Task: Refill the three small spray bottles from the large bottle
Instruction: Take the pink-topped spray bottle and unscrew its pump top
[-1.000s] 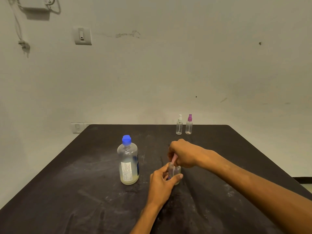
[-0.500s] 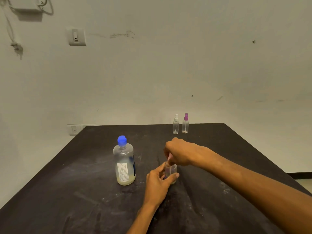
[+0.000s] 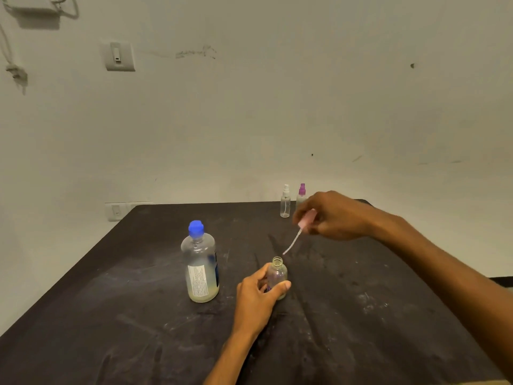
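Note:
A small clear spray bottle (image 3: 277, 275) stands on the dark table (image 3: 111, 301) with its neck open; my left hand (image 3: 256, 298) grips its body. My right hand (image 3: 333, 215) holds the pink spray head (image 3: 306, 219) up and to the right of the bottle, its thin dip tube hanging down-left, clear of the neck. The large clear bottle (image 3: 200, 263) with a blue cap stands upright just left of my left hand, a little pale liquid in its bottom. Two more small spray bottles stand at the table's far edge: a white-topped one (image 3: 285, 202) and a purple-topped one (image 3: 301, 191), partly hidden by my right hand.
The table top is dusty and scuffed. A pale wall rises right behind its far edge, with a switch (image 3: 119, 55) high up and sockets (image 3: 115, 211) low at the left.
My right hand has pulled the pink spray head with its tube out of the small bottle and lifted it up and to the right. The left hand kept hold of the bottle.

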